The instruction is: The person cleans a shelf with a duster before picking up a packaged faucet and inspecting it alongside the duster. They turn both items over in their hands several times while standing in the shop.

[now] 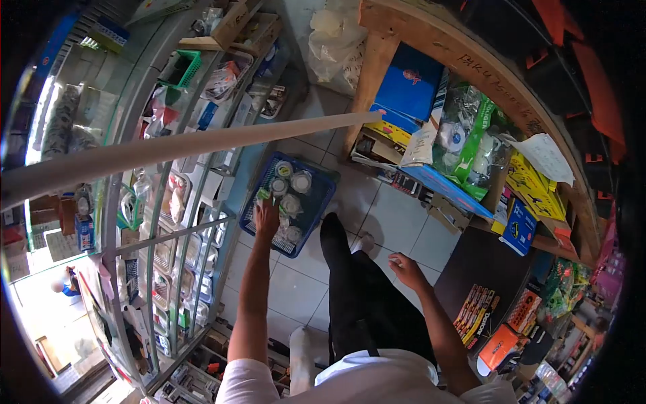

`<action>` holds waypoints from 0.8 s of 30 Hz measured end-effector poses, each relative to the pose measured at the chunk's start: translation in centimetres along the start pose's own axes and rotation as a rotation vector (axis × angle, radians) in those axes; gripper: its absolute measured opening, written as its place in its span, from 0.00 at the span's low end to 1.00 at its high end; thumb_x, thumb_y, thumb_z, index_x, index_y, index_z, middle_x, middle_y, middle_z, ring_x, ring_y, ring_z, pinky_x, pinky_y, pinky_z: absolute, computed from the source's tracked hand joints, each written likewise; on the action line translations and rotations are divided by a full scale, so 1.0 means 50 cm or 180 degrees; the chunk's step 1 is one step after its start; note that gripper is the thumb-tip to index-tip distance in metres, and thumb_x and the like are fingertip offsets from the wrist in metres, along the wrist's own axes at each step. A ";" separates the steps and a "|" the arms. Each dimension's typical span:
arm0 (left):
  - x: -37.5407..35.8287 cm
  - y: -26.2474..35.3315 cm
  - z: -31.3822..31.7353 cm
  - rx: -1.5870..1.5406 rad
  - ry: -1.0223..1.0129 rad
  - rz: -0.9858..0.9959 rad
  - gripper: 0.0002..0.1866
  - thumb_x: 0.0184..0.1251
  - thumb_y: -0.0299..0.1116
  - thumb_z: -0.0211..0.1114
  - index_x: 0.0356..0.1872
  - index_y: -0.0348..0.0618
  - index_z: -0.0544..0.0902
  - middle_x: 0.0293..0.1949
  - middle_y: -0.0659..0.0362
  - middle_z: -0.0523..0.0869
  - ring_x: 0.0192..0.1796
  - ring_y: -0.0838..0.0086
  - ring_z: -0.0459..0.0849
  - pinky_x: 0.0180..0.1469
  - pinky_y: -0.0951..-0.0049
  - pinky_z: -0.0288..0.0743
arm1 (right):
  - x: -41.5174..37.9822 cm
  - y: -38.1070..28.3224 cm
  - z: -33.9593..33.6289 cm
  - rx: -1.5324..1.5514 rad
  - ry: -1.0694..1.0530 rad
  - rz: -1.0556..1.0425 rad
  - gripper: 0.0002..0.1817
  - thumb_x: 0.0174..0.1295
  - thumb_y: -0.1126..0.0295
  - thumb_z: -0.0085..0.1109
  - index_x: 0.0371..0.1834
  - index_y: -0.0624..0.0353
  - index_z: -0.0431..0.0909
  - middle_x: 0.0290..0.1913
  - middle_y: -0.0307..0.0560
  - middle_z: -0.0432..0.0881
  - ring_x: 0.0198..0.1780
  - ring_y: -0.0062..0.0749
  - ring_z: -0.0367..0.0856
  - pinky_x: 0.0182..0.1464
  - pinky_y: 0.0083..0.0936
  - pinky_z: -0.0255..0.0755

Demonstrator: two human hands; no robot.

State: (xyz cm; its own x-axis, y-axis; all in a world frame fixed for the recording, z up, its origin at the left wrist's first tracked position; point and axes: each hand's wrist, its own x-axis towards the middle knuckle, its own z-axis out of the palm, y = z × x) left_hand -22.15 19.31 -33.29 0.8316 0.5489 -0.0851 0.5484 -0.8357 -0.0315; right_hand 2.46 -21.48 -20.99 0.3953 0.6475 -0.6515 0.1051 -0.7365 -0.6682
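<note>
A blue plastic basket point(324, 205) sits on the tiled floor, with several round white items point(301, 182) in clear wrapping inside it. My left hand point(266, 217) reaches down into its left side, fingers apart. Just beyond those fingertips is a small packet with green on it point(262, 194); whether I touch it cannot be made out. My right hand point(407, 272) hangs by my right leg, its fingers loosely bent and apart, with nothing visible in it.
Glass shelves point(165, 229) with trays of small goods line the left. A pale pole point(202, 146) crosses overhead. To the right, a wooden shelf point(370, 27) carries blue boxes point(407, 81) and bagged goods. Orange boxes point(499, 347) lie at lower right.
</note>
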 end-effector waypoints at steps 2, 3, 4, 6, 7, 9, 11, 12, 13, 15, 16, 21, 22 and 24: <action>0.014 -0.003 0.012 0.0143 0.0047 0.0329 0.21 0.57 0.29 0.58 0.55 0.48 0.77 0.63 0.54 0.74 0.55 0.60 0.75 0.53 0.58 0.70 | 0.002 -0.018 0.016 0.0083 -0.0018 0.0061 0.18 0.68 0.56 0.56 0.54 0.56 0.76 0.40 0.52 0.85 0.43 0.43 0.85 0.45 0.37 0.77; 0.027 -0.005 0.019 0.0319 0.0102 0.0638 0.19 0.57 0.30 0.59 0.52 0.47 0.79 0.61 0.55 0.76 0.55 0.62 0.75 0.52 0.59 0.70 | 0.000 -0.017 0.029 0.0032 -0.0060 0.0152 0.19 0.68 0.55 0.55 0.54 0.56 0.76 0.40 0.52 0.85 0.43 0.43 0.85 0.45 0.37 0.77; 0.034 -0.008 0.023 0.0311 0.0138 0.0657 0.19 0.57 0.30 0.59 0.52 0.47 0.79 0.61 0.55 0.76 0.55 0.62 0.75 0.52 0.59 0.70 | -0.007 -0.014 0.040 -0.0012 -0.0102 0.0246 0.19 0.68 0.54 0.55 0.54 0.56 0.76 0.41 0.53 0.85 0.44 0.43 0.85 0.46 0.37 0.77; 0.033 -0.014 0.039 0.0600 -0.0102 0.0602 0.13 0.57 0.31 0.59 0.45 0.48 0.81 0.55 0.58 0.80 0.54 0.65 0.76 0.51 0.63 0.69 | -0.024 0.015 0.056 0.0208 -0.0131 0.0237 0.19 0.69 0.55 0.54 0.55 0.56 0.76 0.42 0.51 0.84 0.44 0.39 0.84 0.44 0.34 0.77; 0.035 -0.017 0.038 0.0660 -0.0221 0.0603 0.09 0.58 0.31 0.58 0.38 0.49 0.82 0.49 0.59 0.82 0.56 0.66 0.76 0.52 0.63 0.68 | -0.034 0.025 0.059 0.0288 -0.0196 0.0331 0.19 0.69 0.56 0.54 0.54 0.57 0.76 0.42 0.49 0.84 0.44 0.36 0.84 0.43 0.32 0.77; 0.037 -0.015 0.029 0.0760 -0.0226 0.0495 0.09 0.58 0.32 0.58 0.38 0.50 0.83 0.48 0.59 0.83 0.58 0.66 0.75 0.53 0.63 0.68 | -0.045 0.079 0.065 0.0667 -0.0293 0.0581 0.18 0.69 0.57 0.55 0.53 0.59 0.76 0.41 0.46 0.84 0.43 0.31 0.84 0.39 0.29 0.77; 0.036 -0.006 0.024 0.0866 -0.0231 0.0363 0.09 0.58 0.32 0.58 0.38 0.50 0.83 0.48 0.59 0.83 0.59 0.66 0.75 0.54 0.62 0.68 | -0.064 0.146 0.065 0.1088 -0.0187 0.0835 0.18 0.69 0.58 0.55 0.52 0.60 0.77 0.39 0.45 0.84 0.41 0.29 0.84 0.37 0.27 0.78; 0.026 -0.009 0.021 0.0759 -0.0343 0.0342 0.10 0.59 0.33 0.58 0.40 0.50 0.83 0.48 0.59 0.84 0.60 0.66 0.74 0.55 0.61 0.67 | -0.076 0.182 0.066 0.1208 -0.0066 0.0925 0.18 0.69 0.58 0.55 0.52 0.60 0.77 0.39 0.45 0.85 0.41 0.28 0.84 0.36 0.27 0.78; 0.011 -0.018 0.020 0.0665 -0.0466 0.0314 0.10 0.59 0.33 0.58 0.41 0.51 0.83 0.47 0.59 0.84 0.61 0.66 0.74 0.57 0.60 0.66 | -0.081 0.240 0.072 0.1181 0.0002 0.1075 0.16 0.68 0.59 0.57 0.51 0.58 0.77 0.37 0.44 0.84 0.36 0.26 0.82 0.32 0.24 0.75; -0.030 -0.036 0.041 0.0948 -0.0210 0.0465 0.11 0.59 0.34 0.58 0.42 0.50 0.83 0.47 0.60 0.84 0.62 0.66 0.74 0.57 0.59 0.66 | -0.090 0.290 0.061 0.1063 0.0104 0.1420 0.15 0.66 0.58 0.59 0.49 0.54 0.77 0.35 0.42 0.84 0.31 0.24 0.81 0.27 0.22 0.72; -0.046 -0.048 0.038 0.1195 0.0014 0.0668 0.12 0.59 0.34 0.58 0.43 0.49 0.83 0.47 0.61 0.84 0.62 0.65 0.74 0.58 0.58 0.66 | -0.100 0.287 0.052 0.0965 0.0139 0.1614 0.16 0.65 0.56 0.59 0.49 0.53 0.77 0.35 0.42 0.84 0.29 0.25 0.81 0.27 0.23 0.71; -0.104 -0.032 -0.163 -0.0088 -0.0474 0.0271 0.14 0.54 0.32 0.60 0.43 0.47 0.82 0.42 0.59 0.83 0.54 0.63 0.75 0.54 0.59 0.66 | -0.107 0.288 0.028 0.1250 0.0170 0.1675 0.17 0.65 0.53 0.58 0.48 0.52 0.77 0.34 0.42 0.84 0.25 0.25 0.79 0.26 0.24 0.71; -0.117 -0.026 -0.193 -0.0054 -0.0455 0.0183 0.14 0.54 0.32 0.60 0.43 0.47 0.82 0.42 0.59 0.83 0.54 0.63 0.75 0.54 0.59 0.66 | -0.099 0.286 0.025 0.1328 0.0207 0.1686 0.17 0.66 0.53 0.57 0.48 0.52 0.77 0.34 0.42 0.84 0.24 0.25 0.78 0.26 0.24 0.71; -0.141 -0.011 -0.242 -0.0788 -0.0278 -0.0086 0.13 0.53 0.31 0.60 0.42 0.48 0.82 0.40 0.60 0.83 0.53 0.64 0.74 0.52 0.60 0.65 | -0.074 0.266 0.020 0.1265 0.0138 0.1549 0.16 0.66 0.55 0.56 0.49 0.52 0.77 0.33 0.42 0.84 0.24 0.24 0.78 0.26 0.24 0.71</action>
State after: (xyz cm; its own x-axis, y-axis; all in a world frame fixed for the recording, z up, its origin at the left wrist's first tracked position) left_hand -27.23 16.14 -20.62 0.8114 0.5582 -0.1734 0.5842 -0.7843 0.2087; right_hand 1.48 -33.49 -27.83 0.3501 0.2419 -0.9050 -0.4400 -0.8104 -0.3868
